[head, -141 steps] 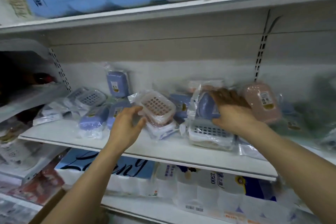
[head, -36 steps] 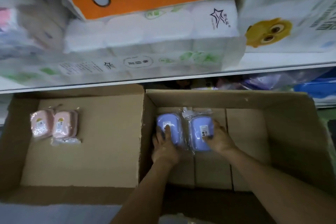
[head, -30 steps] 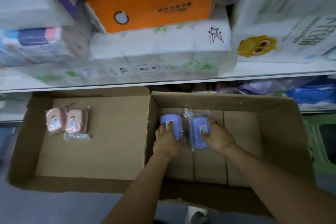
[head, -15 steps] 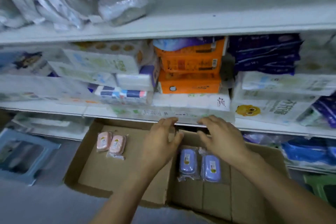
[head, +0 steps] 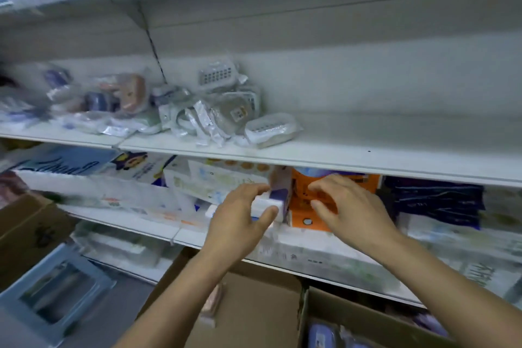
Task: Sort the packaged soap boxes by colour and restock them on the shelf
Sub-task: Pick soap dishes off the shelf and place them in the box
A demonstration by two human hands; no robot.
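A jumble of wrapped soap boxes lies on the white shelf (head: 353, 162): a white one (head: 269, 129) at the pile's right end, a pink one (head: 132, 93) and a blue one (head: 97, 101) further left, blurred. Both hands are raised in front of the shelf below it, empty. My left hand (head: 240, 219) has relaxed, slightly curled fingers. My right hand (head: 348, 207) hovers beside it with loosely bent fingers. At the bottom, blue soap boxes (head: 320, 336) lie in the right cardboard box (head: 367, 316), and a pink one (head: 211, 305) shows in the left cardboard box (head: 260, 311) behind my left forearm.
Tissue packs fill the lower shelf, among them an orange pack (head: 310, 206) and dark purple packs (head: 435, 203). A blue plastic stool (head: 53, 285) and another brown carton (head: 25, 232) stand at the left. The soap shelf's right half is bare.
Both hands have let go of the two blue soap boxes in the right carton and risen empty. My view has swung up from the cartons to the soap shelf.
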